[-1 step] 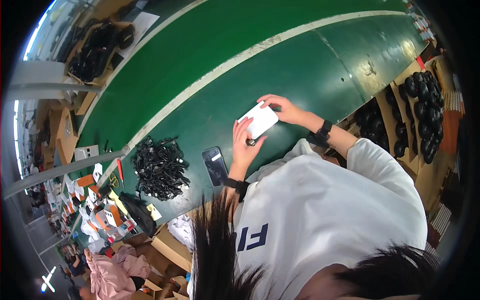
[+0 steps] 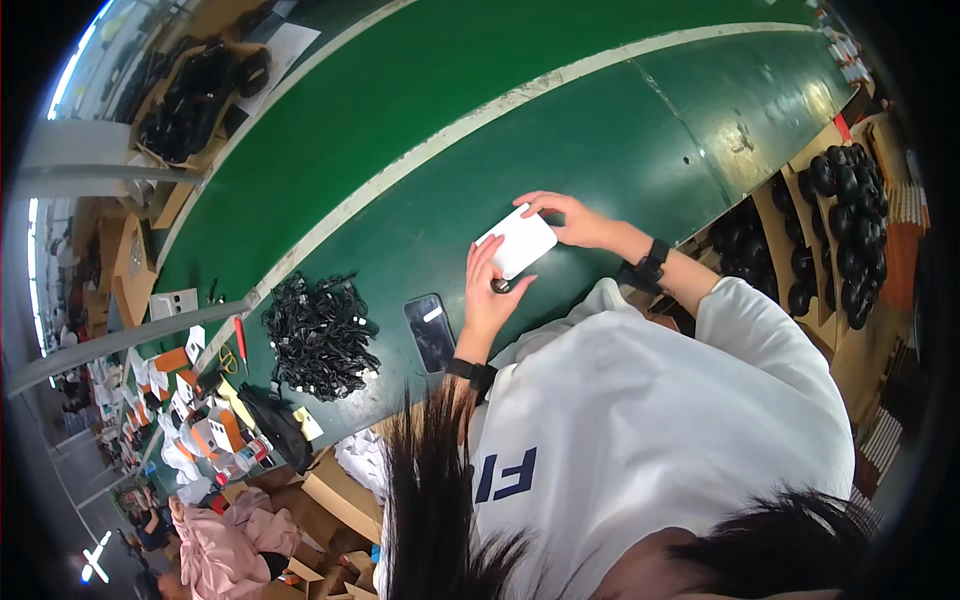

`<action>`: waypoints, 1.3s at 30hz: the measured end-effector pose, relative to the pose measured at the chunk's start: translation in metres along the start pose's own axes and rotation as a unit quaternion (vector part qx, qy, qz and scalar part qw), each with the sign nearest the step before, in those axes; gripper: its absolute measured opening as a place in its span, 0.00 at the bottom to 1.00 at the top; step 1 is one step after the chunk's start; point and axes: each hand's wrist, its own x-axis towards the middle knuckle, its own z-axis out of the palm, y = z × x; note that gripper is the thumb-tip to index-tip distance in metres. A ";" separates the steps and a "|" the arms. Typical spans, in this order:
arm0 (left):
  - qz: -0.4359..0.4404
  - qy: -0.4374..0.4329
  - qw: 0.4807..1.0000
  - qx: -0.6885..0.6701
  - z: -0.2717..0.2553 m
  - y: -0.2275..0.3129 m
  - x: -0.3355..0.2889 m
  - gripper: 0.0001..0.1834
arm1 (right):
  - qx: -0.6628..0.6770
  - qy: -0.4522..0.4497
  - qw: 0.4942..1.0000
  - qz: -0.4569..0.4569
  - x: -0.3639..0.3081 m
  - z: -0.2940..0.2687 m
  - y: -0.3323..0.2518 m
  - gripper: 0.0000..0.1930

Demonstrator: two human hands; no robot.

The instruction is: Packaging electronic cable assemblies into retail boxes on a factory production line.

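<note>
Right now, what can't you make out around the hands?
White box, underside: head view, hidden by the box itself.
Dark thing at the left hand, its kind: head view, too small.
Black cable pile, lower layers: head view, covered by upper cables.

Fingers point(image 2: 550, 203) hold a white box point(image 2: 525, 243)

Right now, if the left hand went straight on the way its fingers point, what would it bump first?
Most likely the white rectangular box: the left hand already seems to touch its left side, though depth is hard to judge from one view.
</note>
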 end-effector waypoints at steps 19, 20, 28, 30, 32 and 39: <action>0.074 -0.020 0.997 -0.018 -0.015 -0.011 0.003 0.11 | -0.154 -0.007 0.979 -0.130 -0.008 0.005 -0.004 0.16; 0.069 -0.012 0.998 -0.006 -0.017 -0.011 0.002 0.11 | -0.157 0.005 0.980 -0.121 -0.009 0.007 0.000 0.16; 0.127 -0.035 0.991 0.000 -0.015 -0.017 -0.015 0.09 | -0.164 -0.012 0.976 -0.143 -0.005 0.015 0.001 0.18; 0.131 -0.059 0.989 -0.021 -0.014 -0.017 -0.011 0.11 | -0.142 -0.009 0.982 -0.127 -0.011 0.011 0.007 0.17; 0.148 -0.076 0.986 -0.011 -0.015 -0.020 -0.014 0.10 | -0.143 -0.026 0.983 -0.111 -0.011 0.011 -0.001 0.17; 0.171 -0.109 0.979 0.028 -0.017 -0.029 -0.021 0.12 | -0.118 -0.039 0.987 -0.100 -0.012 0.007 0.019 0.19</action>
